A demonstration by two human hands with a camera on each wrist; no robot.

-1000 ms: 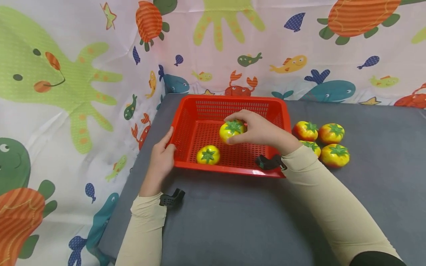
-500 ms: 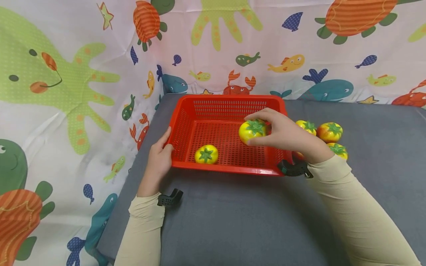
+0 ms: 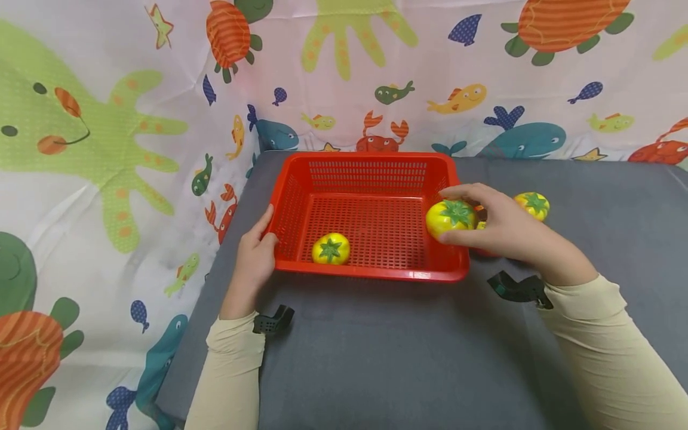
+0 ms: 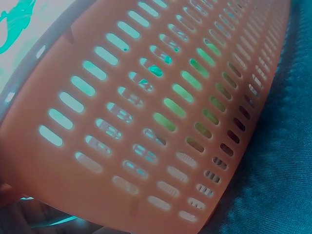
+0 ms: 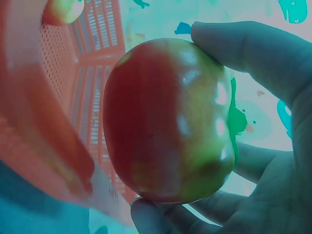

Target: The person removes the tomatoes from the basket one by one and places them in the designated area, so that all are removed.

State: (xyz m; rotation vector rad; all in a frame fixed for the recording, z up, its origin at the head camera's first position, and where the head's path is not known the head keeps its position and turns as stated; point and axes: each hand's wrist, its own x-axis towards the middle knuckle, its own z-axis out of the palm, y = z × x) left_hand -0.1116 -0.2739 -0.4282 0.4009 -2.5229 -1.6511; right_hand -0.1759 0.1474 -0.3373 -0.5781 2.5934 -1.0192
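A red plastic basket (image 3: pixel 371 273) with slotted walls sits on the table. My left hand (image 3: pixel 255 257) grips its left rim near the front corner; the left wrist view is filled by the basket's slotted wall (image 4: pixel 36 163). My right hand (image 3: pixel 505 230) holds a toy tomato (image 3: pixel 450 218), yellow with a green leafy top, over the basket's right rim. Seen from the right wrist, this tomato (image 5: pixel 165 122) shows a red side, pinched between thumb and fingers. Another yellow toy tomato (image 3: pixel 330 248) lies inside the basket, front left.
Right of the basket, a red-yellow toy tomato (image 3: pixel 533 205) rests on the grey table (image 3: pixel 376 352). More tomatoes there are largely hidden behind my right hand. A cloth (image 3: pixel 344 95) printed with sea animals hangs behind and to the left.
My right hand has carried the toy tomato rightward, from over the middle of the basket to its right rim. My left hand keeps its grip on the basket.
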